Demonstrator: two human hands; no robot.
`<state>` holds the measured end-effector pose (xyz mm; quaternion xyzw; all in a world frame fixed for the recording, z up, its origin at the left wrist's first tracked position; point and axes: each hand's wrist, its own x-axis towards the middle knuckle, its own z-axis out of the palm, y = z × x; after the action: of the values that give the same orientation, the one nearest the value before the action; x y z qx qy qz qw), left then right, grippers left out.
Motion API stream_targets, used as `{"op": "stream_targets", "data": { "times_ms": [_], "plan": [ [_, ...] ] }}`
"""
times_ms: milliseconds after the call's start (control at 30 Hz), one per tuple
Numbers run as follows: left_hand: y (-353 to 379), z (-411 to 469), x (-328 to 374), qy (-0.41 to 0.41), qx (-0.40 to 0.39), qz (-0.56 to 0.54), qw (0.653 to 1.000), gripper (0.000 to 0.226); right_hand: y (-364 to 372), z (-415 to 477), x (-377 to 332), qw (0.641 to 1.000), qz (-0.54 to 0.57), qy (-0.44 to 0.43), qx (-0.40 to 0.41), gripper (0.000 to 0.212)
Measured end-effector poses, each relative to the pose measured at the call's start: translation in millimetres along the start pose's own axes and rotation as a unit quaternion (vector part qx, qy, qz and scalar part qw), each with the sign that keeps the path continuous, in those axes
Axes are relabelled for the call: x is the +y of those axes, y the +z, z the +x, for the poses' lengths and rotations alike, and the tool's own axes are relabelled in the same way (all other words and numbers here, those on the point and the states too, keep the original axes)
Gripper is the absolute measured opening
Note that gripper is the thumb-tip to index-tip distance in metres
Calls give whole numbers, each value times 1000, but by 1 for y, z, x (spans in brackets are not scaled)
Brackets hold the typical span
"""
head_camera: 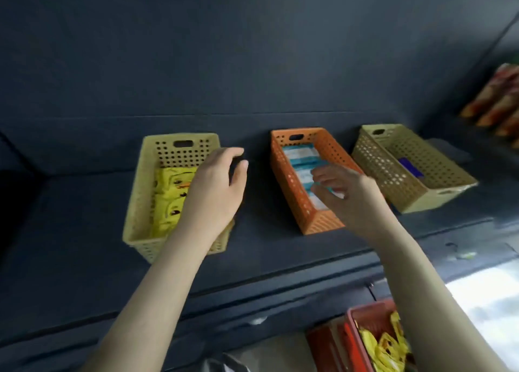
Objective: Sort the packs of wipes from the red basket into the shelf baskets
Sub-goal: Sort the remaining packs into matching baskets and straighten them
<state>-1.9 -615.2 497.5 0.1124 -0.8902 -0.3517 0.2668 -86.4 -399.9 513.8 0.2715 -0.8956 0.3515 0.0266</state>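
Observation:
Three perforated baskets stand on a dark shelf. The left yellow basket (pixel 140 192) holds yellow duck-print wipe packs (pixel 168 200). My left hand (pixel 216 186) hovers over its right rim, fingers curled apart, holding nothing. The middle orange basket (pixel 283 175) holds blue-and-white wipe packs (pixel 300 158). My right hand (pixel 348 194) reaches over its near end, fingers closed on a blue-and-white pack (pixel 332 192). The right tan basket (pixel 393 180) contains a purple pack (pixel 411 167). The red basket (pixel 362 332) sits at the bottom right with yellow packs (pixel 387 346) inside.
The shelf's front lip (pixel 252 276) runs below the baskets. Orange and red packaged goods (pixel 497 102) lie on a neighbouring shelf at the far right. A bright floor area (pixel 488 301) shows at the lower right.

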Motion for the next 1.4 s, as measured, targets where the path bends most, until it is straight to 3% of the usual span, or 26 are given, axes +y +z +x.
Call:
{"op": "stream_targets", "data": {
  "times_ms": [167, 400, 667, 867, 1067, 1300, 1400],
  "plan": [
    [91, -72, 84, 72, -78, -57, 993, 25, -68, -124, 82, 993, 24, 114, 30, 23],
    [203, -194, 156, 72, -289, -68, 952, 25, -103, -278, 187, 963, 17, 266, 30, 26],
    [300, -258, 154, -30, -443, -42, 895, 25, -95, -350, 284, 910, 58, 411, -8, 17],
    [389, -270, 125, -134, -472, -33, 871, 24, -95, -357, 359, 883, 52, 460, -80, 18],
    [492, -282, 102, -251, -508, -12, 824, 30, -74, -347, 459, 850, 54, 517, -85, 20],
    [639, -320, 52, -384, -478, 14, 790, 56, 43, -345, 613, 807, 109, 566, -132, 31],
    [694, -338, 22, -494, -423, 13, 759, 66, 90, -345, 658, 769, 133, 610, -136, 42]
  ]
}}
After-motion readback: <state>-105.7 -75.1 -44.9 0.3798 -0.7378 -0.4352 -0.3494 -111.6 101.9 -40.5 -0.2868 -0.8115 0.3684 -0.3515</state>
